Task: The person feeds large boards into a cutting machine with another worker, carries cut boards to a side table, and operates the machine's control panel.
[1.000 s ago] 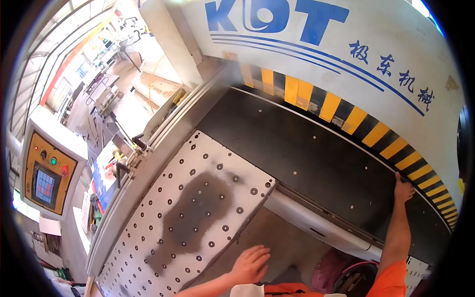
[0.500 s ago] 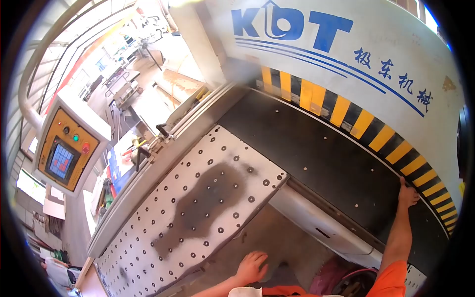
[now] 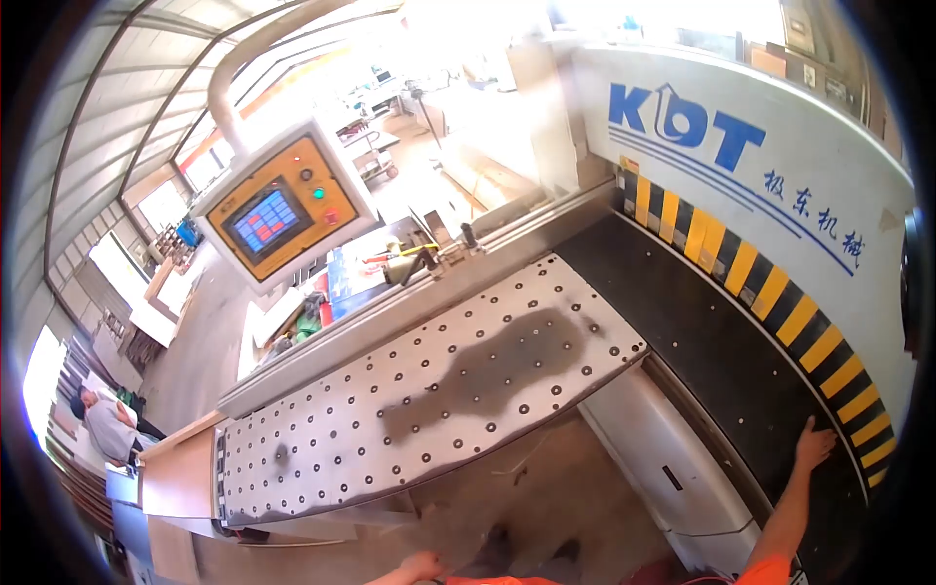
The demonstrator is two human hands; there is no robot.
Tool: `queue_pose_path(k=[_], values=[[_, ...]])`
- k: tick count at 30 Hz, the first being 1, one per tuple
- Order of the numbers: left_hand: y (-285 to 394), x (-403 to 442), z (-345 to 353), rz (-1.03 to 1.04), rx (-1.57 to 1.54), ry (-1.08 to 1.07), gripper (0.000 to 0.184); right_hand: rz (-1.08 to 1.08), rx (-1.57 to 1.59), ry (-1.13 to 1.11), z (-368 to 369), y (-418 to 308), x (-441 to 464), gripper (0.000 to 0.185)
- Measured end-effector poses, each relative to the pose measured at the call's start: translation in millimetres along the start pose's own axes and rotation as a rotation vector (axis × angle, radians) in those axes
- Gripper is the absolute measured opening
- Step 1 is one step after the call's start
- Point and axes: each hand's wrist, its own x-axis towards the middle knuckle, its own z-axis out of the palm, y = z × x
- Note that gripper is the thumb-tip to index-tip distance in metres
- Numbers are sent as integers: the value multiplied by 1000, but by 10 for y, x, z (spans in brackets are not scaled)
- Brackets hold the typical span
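Observation:
My right hand rests on the black bed of a large saw machine, fingers stretched out and holding nothing. It lies just short of the yellow-and-black striped guard strip under the white beam marked KDT. Low at the bottom edge, my left hand hangs in front of my body, apart from the machine; its fingers are loosely apart, with nothing seen in them, and part of it is cut off. Left of the bed lies a white table dotted with small round holes and stained dark in the middle.
A control panel with a lit screen hangs from a curved arm. Along the table's far side runs a metal fence. A grey cabinet stands below the bed. Another person is at the far left beside wooden boards.
The view has swung left, bringing the panel and the other person further in. My right hand has drawn back slightly from the striped strip. My left hand has dropped towards the bottom edge.

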Motion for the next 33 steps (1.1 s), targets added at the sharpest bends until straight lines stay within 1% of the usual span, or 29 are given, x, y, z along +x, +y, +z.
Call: queue_pose_path(k=[1,2,4,5,6,7,8,9,10,11,12,13,14,16,17,19,22,23,24,25,26,28,29,31,32,33], values=[[-137,-39,7,-16,-21,13,55,-118,-23,-64,-245,-13,-397,82],[-248,-72,4,-27,-41,25,55,-260,22,-47,-277,34,-673,72],[-397,-48,27,-12,-72,42,55,-501,164,-39,-278,137,-1259,66],[-432,2,44,13,-83,49,55,-605,247,-19,-377,196,-1674,68],[-441,79,49,44,-88,57,56,-750,316,100,-336,270,-2053,76],[-432,180,49,88,-90,66,56,-863,378,68,-336,420,-2468,85],[-407,282,43,144,-90,76,56,-1060,716,20,-192,547,-2845,92],[-355,401,27,210,-84,96,56,-925,600,-375,131,708,-3250,95],[-295,534,5,283,-76,116,56,-1003,688,-448,407,1035,-3738,91],[-270,659,-36,343,-68,133,56,-996,542,-573,265,1220,-4250,76],[-213,646,-152,366,-46,142,57,-889,427,-803,1053,1527,-4574,53],[-63,449,-384,389,-25,152,58,-828,338,-893,1137,1818,-4929,52],[-102,510,-417,455,-34,193,59,-771,295,-933,997,2021,-5221,52],[-252,550,-513,588,-54,264,60,-659,243,-975,860,2372,-5691,50],[-380,526,-585,593,-37,240,59,-609,229,-983,799,2505,-5890,49],[-535,102,-898,600,-6,187,58,-521,222,-984,665,2741,-6238,48],[-1254,505,-653,569,14,132,36,-440,246,-950,456,2920,-6621,46],[-1694,977,-340,625,-4,195,36,-425,265,-933,373,2926,-6725,46],[-1955,1020,-302,680,-18,260,36,-419,288,-912,297,2922,-6832,46],[-2276,1029,-266,523,-54,175,36,-422,315,-886,240,2893,-6916,46],[-2463,922,-341,407,-74,148,37,-437,352,-859,204,2835,-6988,45],[-2750,807,-425,277,-105,136,37,-504,436,-782,70,2630,-7125,45],[-2865,738,-461,237,-117,141,38,-537,487,-746,-15,2538,-7192,45],[-3036,603,-477,193,-140,157,39,-658,604,-679,-445,2285,-7394,45],[-3088,526,-457,185,-149,166,39,-719,662,-648,-490,2293,-7480,46],[-3097,457,-432,188,-158,175,40,-686,684,-664,-407,2359,-7560,46]])
